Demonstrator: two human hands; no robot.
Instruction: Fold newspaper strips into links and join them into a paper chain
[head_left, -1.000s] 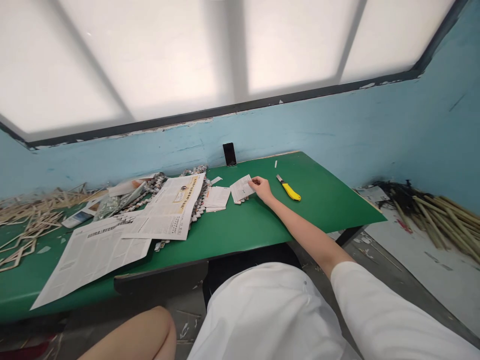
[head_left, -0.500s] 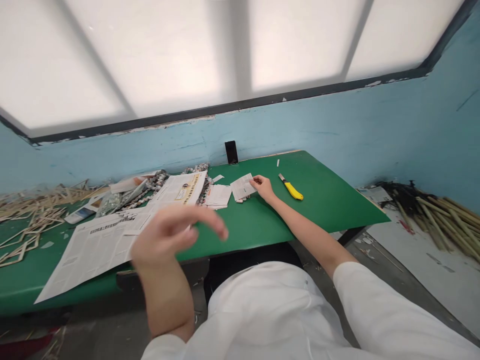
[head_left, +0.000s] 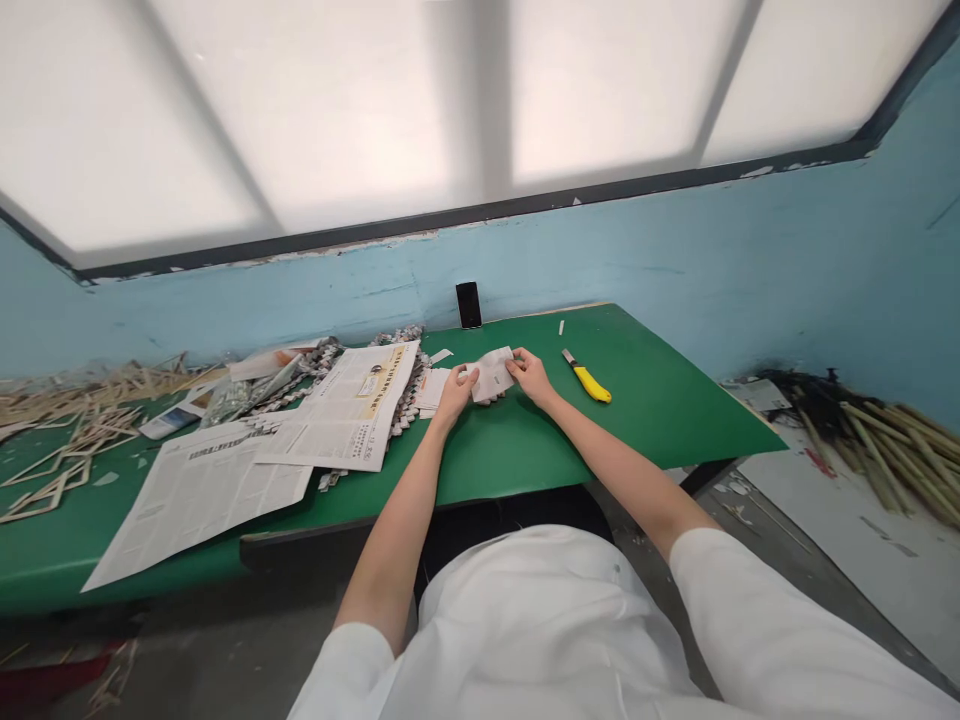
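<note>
A small piece of newspaper (head_left: 492, 376) is held between my two hands above the green table (head_left: 517, 450). My left hand (head_left: 455, 392) pinches its left edge, and my right hand (head_left: 529, 376) grips the right edge. Beneath it, small folded paper bits partly show. Just left of my left hand lies a stack of cut newspaper pieces (head_left: 430, 390), partly hidden by the fingers. To the right of my right hand rests a yellow-handled knife (head_left: 587, 380), its blade pointing toward the wall.
Large newspaper sheets (head_left: 352, 405) cover the table's left part, over woven folded-paper chains (head_left: 409, 400). Thin wooden strips (head_left: 67, 450) pile at the far left. A phone (head_left: 469, 305) leans on the wall. Bamboo poles (head_left: 892, 450) lie on the floor at right.
My left hand has moved from the near left, above the newspaper sheets, to the small newspaper piece and taken its left edge. My right hand still holds the piece.
</note>
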